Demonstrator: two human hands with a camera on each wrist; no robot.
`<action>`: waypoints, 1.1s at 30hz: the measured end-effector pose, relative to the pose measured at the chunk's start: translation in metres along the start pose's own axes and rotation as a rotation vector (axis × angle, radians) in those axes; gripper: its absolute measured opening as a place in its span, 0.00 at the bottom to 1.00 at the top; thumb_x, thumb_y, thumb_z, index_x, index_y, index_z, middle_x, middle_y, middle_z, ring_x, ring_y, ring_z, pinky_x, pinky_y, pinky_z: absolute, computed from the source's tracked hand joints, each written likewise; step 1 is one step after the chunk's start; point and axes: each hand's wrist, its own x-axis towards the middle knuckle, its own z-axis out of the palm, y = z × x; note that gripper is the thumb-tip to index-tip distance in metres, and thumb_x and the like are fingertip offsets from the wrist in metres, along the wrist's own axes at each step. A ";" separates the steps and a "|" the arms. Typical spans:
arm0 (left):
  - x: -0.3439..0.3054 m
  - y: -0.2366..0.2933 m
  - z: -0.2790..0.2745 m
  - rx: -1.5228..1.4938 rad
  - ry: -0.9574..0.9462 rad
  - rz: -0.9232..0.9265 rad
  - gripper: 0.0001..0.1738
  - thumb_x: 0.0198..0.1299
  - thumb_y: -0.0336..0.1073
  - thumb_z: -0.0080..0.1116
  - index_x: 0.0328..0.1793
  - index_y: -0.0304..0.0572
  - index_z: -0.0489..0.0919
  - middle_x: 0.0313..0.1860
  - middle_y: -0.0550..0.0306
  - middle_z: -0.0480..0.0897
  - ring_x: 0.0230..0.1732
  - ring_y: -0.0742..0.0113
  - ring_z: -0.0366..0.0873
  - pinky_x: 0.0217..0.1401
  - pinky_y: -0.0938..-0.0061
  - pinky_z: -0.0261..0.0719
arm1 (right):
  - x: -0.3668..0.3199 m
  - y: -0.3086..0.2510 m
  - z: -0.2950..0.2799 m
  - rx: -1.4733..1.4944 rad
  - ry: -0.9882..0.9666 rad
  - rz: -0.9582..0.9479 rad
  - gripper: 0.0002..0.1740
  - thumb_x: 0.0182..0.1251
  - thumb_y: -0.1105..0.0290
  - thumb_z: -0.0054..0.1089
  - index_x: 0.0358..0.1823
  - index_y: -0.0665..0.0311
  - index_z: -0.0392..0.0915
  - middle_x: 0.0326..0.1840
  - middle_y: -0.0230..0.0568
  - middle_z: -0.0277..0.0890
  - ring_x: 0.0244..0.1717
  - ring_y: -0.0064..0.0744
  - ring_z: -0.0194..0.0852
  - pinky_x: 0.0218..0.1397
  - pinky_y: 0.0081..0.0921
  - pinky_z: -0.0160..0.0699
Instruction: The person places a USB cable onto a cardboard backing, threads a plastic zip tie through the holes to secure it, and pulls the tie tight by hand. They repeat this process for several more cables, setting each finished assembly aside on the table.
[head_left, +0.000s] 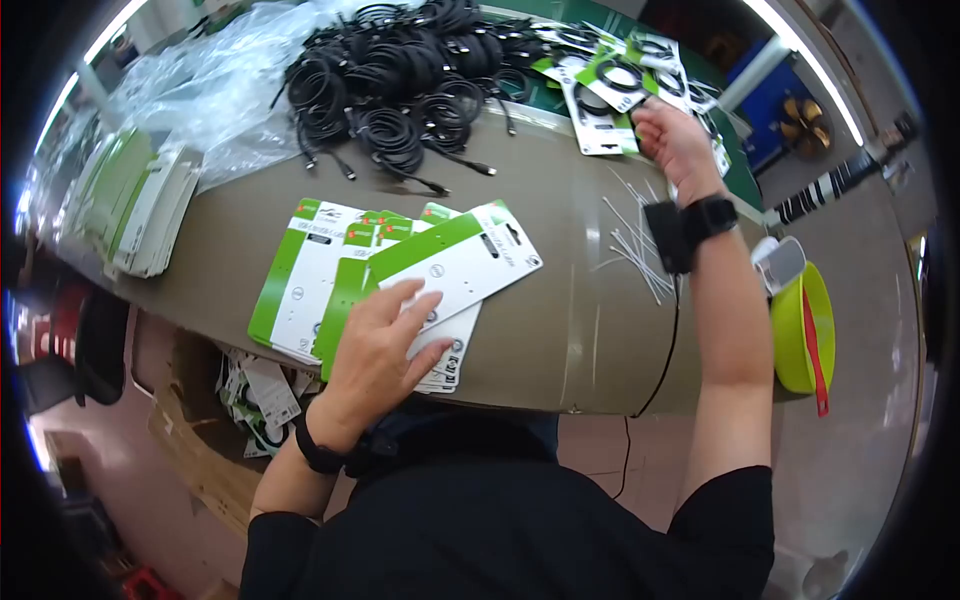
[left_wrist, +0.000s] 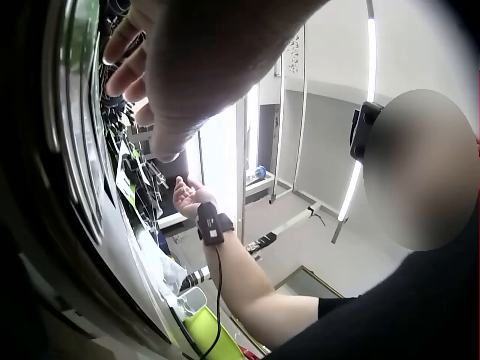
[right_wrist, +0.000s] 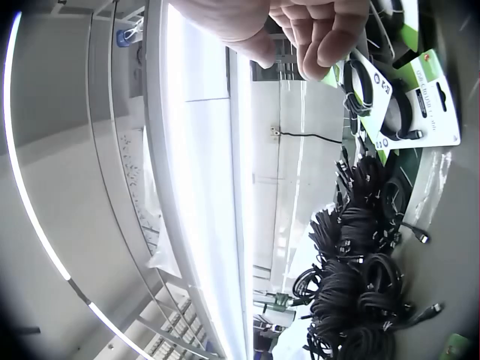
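Note:
My left hand (head_left: 372,350) lies over a fan of green and white cable cards (head_left: 300,270) at the table's front edge, its fingers spread. The fingertips are right at the top card (head_left: 455,265), which sits tilted across the others. At the far right, my right hand (head_left: 680,145) is beside a heap of carded black cables (head_left: 605,120). In the right wrist view, this hand (right_wrist: 319,30) has loosely bent fingers, with the thumb apart from them and nothing seen between. One carded cable (right_wrist: 431,105) lies close by on the heap.
A big pile of coiled black cables (head_left: 400,75) lies at the back, with clear plastic sheeting (head_left: 230,90) to its left. White ties (head_left: 635,250) are scattered at right, near a lime container (head_left: 790,345). More cards (head_left: 155,215) stand stacked left. A cardboard box (head_left: 190,440) is below.

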 end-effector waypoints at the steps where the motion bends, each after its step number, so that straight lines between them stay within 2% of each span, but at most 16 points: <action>1: 0.008 0.001 0.003 0.067 0.084 0.022 0.33 0.49 0.44 0.67 0.61 0.40 0.73 0.67 0.43 0.64 0.65 0.44 0.62 0.65 0.53 0.59 | -0.009 0.014 0.010 -0.037 -0.060 -0.042 0.08 0.68 0.66 0.53 0.41 0.63 0.75 0.29 0.31 0.78 0.27 0.19 0.73 0.30 0.17 0.73; 3: 0.007 -0.017 -0.012 0.248 0.237 0.039 0.36 0.46 0.44 0.68 0.61 0.38 0.72 0.66 0.38 0.64 0.65 0.42 0.61 0.64 0.53 0.60 | -0.018 0.040 0.061 -0.190 -0.373 -0.014 0.07 0.67 0.67 0.55 0.41 0.63 0.75 0.29 0.30 0.77 0.26 0.18 0.71 0.30 0.15 0.71; 5: 0.011 -0.028 -0.006 0.278 0.185 0.009 0.34 0.46 0.47 0.67 0.60 0.42 0.74 0.64 0.34 0.65 0.63 0.38 0.63 0.64 0.53 0.61 | -0.014 0.074 0.091 -0.442 -0.516 -0.096 0.11 0.65 0.67 0.57 0.44 0.64 0.75 0.32 0.30 0.77 0.29 0.20 0.73 0.33 0.18 0.73; 6: 0.013 -0.035 0.005 0.287 0.227 0.036 0.33 0.47 0.48 0.66 0.58 0.42 0.75 0.62 0.33 0.66 0.61 0.38 0.65 0.63 0.51 0.61 | -0.013 0.087 0.108 -0.727 -0.383 -0.430 0.15 0.62 0.67 0.59 0.48 0.66 0.75 0.37 0.36 0.78 0.36 0.30 0.77 0.38 0.24 0.77; 7: 0.016 -0.037 0.004 0.267 0.211 0.057 0.32 0.47 0.48 0.66 0.58 0.42 0.75 0.61 0.34 0.68 0.61 0.39 0.66 0.63 0.50 0.62 | -0.019 0.086 0.127 -0.819 -0.336 -0.584 0.20 0.59 0.67 0.60 0.51 0.66 0.73 0.43 0.45 0.78 0.43 0.39 0.78 0.44 0.31 0.78; 8: 0.016 -0.037 0.005 0.236 0.235 0.104 0.32 0.49 0.51 0.64 0.58 0.42 0.74 0.61 0.36 0.69 0.61 0.43 0.67 0.64 0.48 0.61 | -0.021 0.084 0.144 -0.830 -0.299 -0.544 0.22 0.57 0.67 0.60 0.53 0.66 0.72 0.47 0.51 0.77 0.46 0.44 0.77 0.47 0.33 0.77; 11: 0.011 -0.028 0.011 0.272 0.204 0.071 0.31 0.53 0.53 0.61 0.59 0.42 0.74 0.61 0.41 0.69 0.64 0.48 0.66 0.67 0.46 0.56 | 0.010 0.100 0.176 -0.879 -0.163 -0.791 0.24 0.56 0.67 0.61 0.55 0.67 0.71 0.46 0.51 0.78 0.44 0.45 0.78 0.46 0.34 0.77; 13: -0.004 -0.018 0.011 0.326 0.162 0.079 0.31 0.54 0.53 0.60 0.59 0.43 0.74 0.61 0.43 0.69 0.65 0.49 0.65 0.69 0.45 0.54 | 0.009 0.103 0.194 -0.803 -0.100 -0.536 0.21 0.57 0.66 0.60 0.51 0.68 0.72 0.38 0.50 0.79 0.40 0.46 0.79 0.44 0.36 0.76; 18: -0.019 0.006 0.006 0.229 -0.035 0.196 0.26 0.54 0.49 0.61 0.55 0.43 0.76 0.54 0.47 0.71 0.59 0.52 0.67 0.67 0.51 0.58 | 0.007 0.096 0.200 -0.899 -0.076 -0.596 0.17 0.58 0.65 0.59 0.44 0.69 0.74 0.31 0.52 0.79 0.36 0.50 0.78 0.42 0.38 0.75; 22: -0.019 0.010 0.003 0.089 -0.160 0.257 0.22 0.54 0.46 0.62 0.51 0.43 0.77 0.50 0.48 0.72 0.54 0.53 0.69 0.62 0.57 0.64 | -0.023 0.054 0.174 -0.715 -0.035 -0.666 0.13 0.58 0.65 0.56 0.37 0.69 0.75 0.30 0.56 0.77 0.37 0.55 0.76 0.40 0.39 0.74; 26: -0.013 0.010 -0.003 -0.048 -0.136 0.292 0.19 0.53 0.42 0.63 0.48 0.42 0.77 0.46 0.49 0.74 0.50 0.53 0.71 0.55 0.62 0.69 | -0.040 0.036 0.136 -0.365 -0.104 -0.273 0.12 0.59 0.65 0.55 0.34 0.70 0.74 0.30 0.57 0.76 0.36 0.58 0.74 0.38 0.40 0.72; 28: -0.007 0.010 -0.005 -0.110 -0.063 0.306 0.17 0.53 0.40 0.64 0.47 0.41 0.78 0.44 0.49 0.76 0.47 0.52 0.73 0.51 0.64 0.72 | -0.034 0.078 0.094 -0.916 -0.264 -0.635 0.13 0.59 0.65 0.54 0.31 0.70 0.73 0.26 0.54 0.74 0.31 0.55 0.73 0.35 0.39 0.71; 30: -0.004 0.010 -0.012 -0.208 -0.019 0.228 0.16 0.54 0.37 0.63 0.47 0.40 0.79 0.42 0.48 0.78 0.44 0.51 0.75 0.48 0.64 0.74 | -0.061 0.075 0.084 -0.883 -0.295 -0.615 0.12 0.59 0.66 0.54 0.32 0.71 0.73 0.30 0.56 0.75 0.34 0.60 0.72 0.36 0.46 0.69; 31: -0.001 0.008 -0.013 -0.197 -0.036 0.191 0.17 0.54 0.34 0.63 0.50 0.39 0.78 0.44 0.47 0.78 0.44 0.51 0.76 0.48 0.66 0.74 | -0.068 0.077 0.079 -0.826 -0.231 -0.599 0.14 0.60 0.63 0.57 0.29 0.70 0.72 0.21 0.48 0.71 0.24 0.43 0.70 0.30 0.34 0.69; 32: 0.002 0.010 -0.016 -0.255 -0.029 0.148 0.17 0.55 0.34 0.62 0.51 0.38 0.78 0.45 0.48 0.78 0.43 0.54 0.76 0.48 0.67 0.75 | -0.091 0.055 0.082 -0.660 -0.310 -0.264 0.13 0.64 0.64 0.56 0.29 0.69 0.73 0.20 0.37 0.70 0.21 0.26 0.69 0.25 0.24 0.66; 33: 0.004 0.012 -0.019 -0.296 -0.015 0.095 0.18 0.56 0.33 0.61 0.53 0.38 0.77 0.45 0.49 0.79 0.43 0.57 0.77 0.48 0.69 0.75 | -0.108 0.045 0.084 -0.565 -0.353 -0.195 0.12 0.65 0.65 0.56 0.31 0.68 0.74 0.21 0.32 0.70 0.21 0.19 0.67 0.24 0.19 0.64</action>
